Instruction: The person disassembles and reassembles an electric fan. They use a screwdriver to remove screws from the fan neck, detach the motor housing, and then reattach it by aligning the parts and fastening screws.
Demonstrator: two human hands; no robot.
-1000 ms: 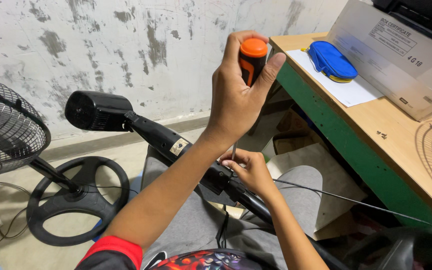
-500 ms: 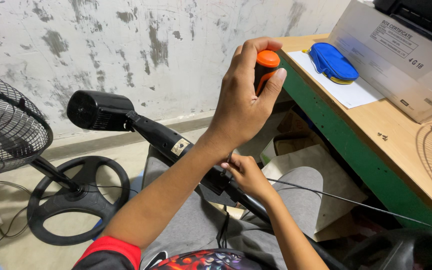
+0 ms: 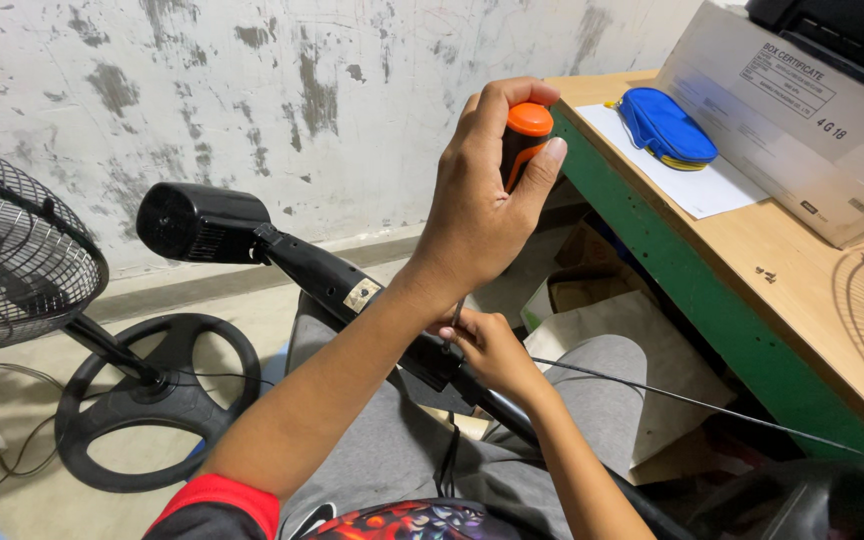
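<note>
The screwdriver (image 3: 525, 140) stands upright in my left hand (image 3: 482, 215), orange cap on top and the black-and-orange handle wrapped by my fingers, thumb pressed along its right side. Its thin metal shaft runs straight down behind the wrist to the black fan pole (image 3: 352, 290) lying across my lap. My left forearm reaches up from the lower left, wrist bent back so the fist sits high above the pole. My right hand (image 3: 492, 350) is low, just under the left wrist, its fingers pinched around the shaft tip where it meets the pole. The pole slants from my knees up to the black motor housing (image 3: 197, 222) at the left. A fan grille (image 3: 12, 260) and round black base (image 3: 157, 400) stand on the floor to the left. To the right, a wooden bench (image 3: 802, 290) carries a blue pouch (image 3: 667, 125) and a cardboard box (image 3: 792, 110).
</note>
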